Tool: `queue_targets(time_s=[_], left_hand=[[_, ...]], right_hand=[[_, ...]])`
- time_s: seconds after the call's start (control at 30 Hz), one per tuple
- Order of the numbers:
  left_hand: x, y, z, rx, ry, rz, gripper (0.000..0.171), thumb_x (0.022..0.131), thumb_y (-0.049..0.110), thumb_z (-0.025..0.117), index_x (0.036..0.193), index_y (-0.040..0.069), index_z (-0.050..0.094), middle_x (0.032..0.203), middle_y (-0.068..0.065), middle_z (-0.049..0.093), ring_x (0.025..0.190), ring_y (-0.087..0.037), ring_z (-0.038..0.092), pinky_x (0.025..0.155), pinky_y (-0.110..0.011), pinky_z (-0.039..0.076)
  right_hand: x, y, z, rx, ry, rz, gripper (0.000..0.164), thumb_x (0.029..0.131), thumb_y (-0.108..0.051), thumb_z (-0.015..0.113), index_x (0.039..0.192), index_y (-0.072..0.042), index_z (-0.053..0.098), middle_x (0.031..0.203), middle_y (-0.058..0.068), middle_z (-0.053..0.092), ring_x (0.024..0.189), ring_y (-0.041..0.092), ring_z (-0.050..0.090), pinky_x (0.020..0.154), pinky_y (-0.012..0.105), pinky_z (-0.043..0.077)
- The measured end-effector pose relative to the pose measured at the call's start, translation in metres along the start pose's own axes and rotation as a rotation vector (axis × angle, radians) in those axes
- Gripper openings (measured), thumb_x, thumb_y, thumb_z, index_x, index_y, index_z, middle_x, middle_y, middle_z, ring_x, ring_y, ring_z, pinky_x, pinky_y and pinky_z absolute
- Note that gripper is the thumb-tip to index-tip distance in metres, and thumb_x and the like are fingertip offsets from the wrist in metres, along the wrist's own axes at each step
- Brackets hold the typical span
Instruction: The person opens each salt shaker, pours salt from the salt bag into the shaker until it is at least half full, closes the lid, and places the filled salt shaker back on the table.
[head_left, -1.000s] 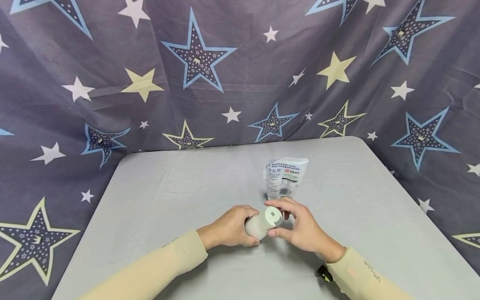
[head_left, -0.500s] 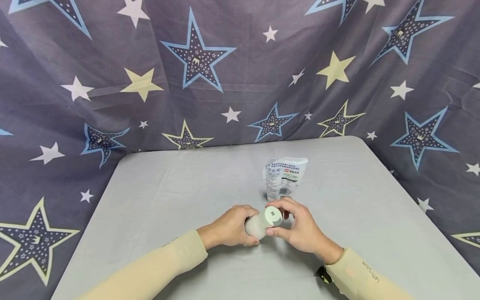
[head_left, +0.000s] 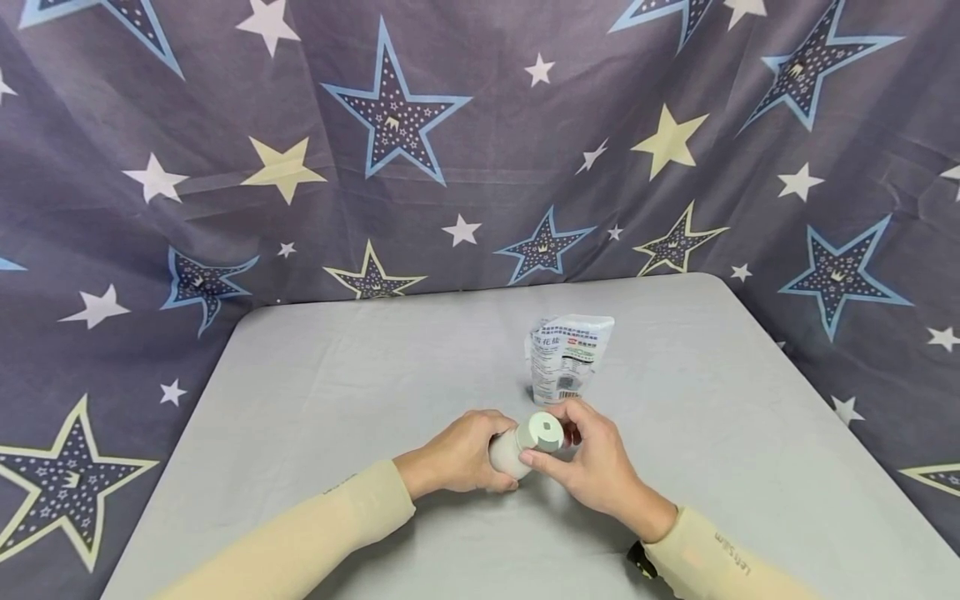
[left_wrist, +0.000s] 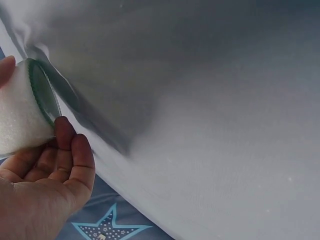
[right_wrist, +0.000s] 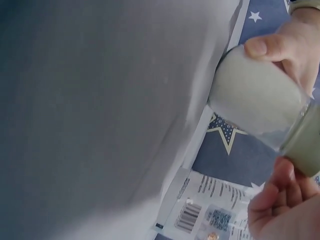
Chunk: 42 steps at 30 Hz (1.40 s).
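Observation:
A clear glass seasoning jar (head_left: 506, 454) filled with white granules is tilted above the near middle of the table, its pale green lid (head_left: 542, 430) facing up and right. My left hand (head_left: 459, 454) grips the jar's body from the left. The fingers and thumb of my right hand (head_left: 600, 462) pinch the lid. In the left wrist view, the jar's green-rimmed base (left_wrist: 45, 92) shows beside my curled fingers. The right wrist view has the granule-filled body (right_wrist: 255, 95) between both hands, with the lid (right_wrist: 306, 142) on it.
A printed white and clear plastic bag (head_left: 567, 358) stands on the grey-covered table (head_left: 360, 375), just behind my right hand. Dark star-patterned cloth (head_left: 480, 150) hangs behind and along the sides of the table. A small black item (head_left: 641, 560) sits by the right sleeve.
My right hand has turned around the lid, its thumb sliding left across the lid's near side and its wrist shifting slightly left. The left hand and jar body hold still.

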<state>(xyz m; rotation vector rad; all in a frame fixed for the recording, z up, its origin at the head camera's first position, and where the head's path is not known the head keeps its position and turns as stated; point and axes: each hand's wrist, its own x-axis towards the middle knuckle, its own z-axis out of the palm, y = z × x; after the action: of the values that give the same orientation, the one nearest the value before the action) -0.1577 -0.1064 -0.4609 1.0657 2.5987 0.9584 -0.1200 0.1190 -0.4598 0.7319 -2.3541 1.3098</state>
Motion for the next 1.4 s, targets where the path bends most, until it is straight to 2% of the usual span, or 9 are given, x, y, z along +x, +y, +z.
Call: queue_targets(time_s=[0.23,0.5,0.63,0.8,0.9,1.07,1.2,1.4], left_hand=[[0.000,-0.001,0.001,-0.005,0.005,0.012,0.047,0.068,0.022,0.095,0.108,0.015,0.073,0.098,0.007,0.067,0.087,-0.005,0.060,0.075,-0.021,0.051],[0.000,-0.003,0.001,0.000,-0.001,0.008,0.049,0.067,0.023,0.096,0.110,0.015,0.073,0.099,0.008,0.067,0.088,-0.005,0.060,0.077,-0.022,0.051],[0.000,-0.003,0.001,0.006,-0.003,0.008,0.049,0.068,0.024,0.096,0.111,0.014,0.073,0.100,0.007,0.068,0.089,-0.005,0.060,0.078,-0.022,0.051],[0.001,-0.003,0.001,0.016,-0.004,0.008,0.051,0.068,0.025,0.096,0.112,0.014,0.073,0.101,0.006,0.069,0.090,-0.005,0.061,0.080,-0.023,0.051],[0.001,-0.003,0.001,0.019,-0.001,0.007,0.051,0.067,0.025,0.096,0.112,0.014,0.073,0.101,0.006,0.069,0.090,-0.005,0.061,0.080,-0.023,0.051],[0.001,-0.003,0.001,0.014,-0.001,-0.001,0.052,0.067,0.025,0.097,0.113,0.014,0.073,0.101,0.006,0.069,0.090,-0.005,0.061,0.081,-0.023,0.051],[0.000,-0.003,0.001,0.008,-0.002,-0.002,0.053,0.067,0.024,0.097,0.114,0.013,0.073,0.102,0.005,0.069,0.090,-0.005,0.061,0.081,-0.024,0.052],[0.001,-0.002,0.000,0.007,-0.001,0.003,0.054,0.068,0.024,0.097,0.115,0.013,0.073,0.102,0.005,0.070,0.090,-0.005,0.062,0.081,-0.024,0.052]], right_hand=[[0.000,-0.004,0.004,-0.047,0.039,0.090,0.047,0.069,-0.032,0.097,0.092,-0.019,0.059,0.079,-0.011,0.056,0.065,0.018,0.054,0.058,0.022,0.042],[-0.001,-0.002,0.000,-0.021,-0.010,0.118,0.057,0.064,-0.038,0.099,0.104,-0.020,0.062,0.086,-0.013,0.061,0.070,0.015,0.056,0.062,0.025,0.046],[0.000,0.002,-0.005,0.028,-0.050,0.103,0.066,0.064,-0.039,0.099,0.117,-0.019,0.064,0.091,-0.011,0.063,0.076,0.014,0.057,0.065,0.031,0.049],[0.001,0.009,-0.010,0.100,-0.087,0.021,0.080,0.062,-0.026,0.101,0.132,-0.017,0.062,0.102,-0.006,0.066,0.084,0.016,0.058,0.070,0.038,0.049],[0.002,0.011,-0.012,0.112,-0.107,-0.024,0.085,0.060,-0.019,0.101,0.135,-0.012,0.062,0.108,-0.004,0.067,0.088,0.017,0.058,0.072,0.039,0.049],[0.004,0.010,-0.016,0.133,-0.144,-0.061,0.081,0.064,-0.010,0.098,0.136,-0.008,0.062,0.116,0.001,0.067,0.090,0.017,0.056,0.073,0.039,0.047],[0.006,0.009,-0.017,0.150,-0.166,-0.059,0.076,0.067,-0.007,0.096,0.135,-0.012,0.064,0.124,0.001,0.068,0.091,0.016,0.056,0.075,0.038,0.047],[0.006,0.008,-0.017,0.155,-0.155,-0.050,0.070,0.069,-0.008,0.095,0.132,-0.017,0.066,0.123,-0.002,0.069,0.092,0.016,0.058,0.074,0.038,0.047]])
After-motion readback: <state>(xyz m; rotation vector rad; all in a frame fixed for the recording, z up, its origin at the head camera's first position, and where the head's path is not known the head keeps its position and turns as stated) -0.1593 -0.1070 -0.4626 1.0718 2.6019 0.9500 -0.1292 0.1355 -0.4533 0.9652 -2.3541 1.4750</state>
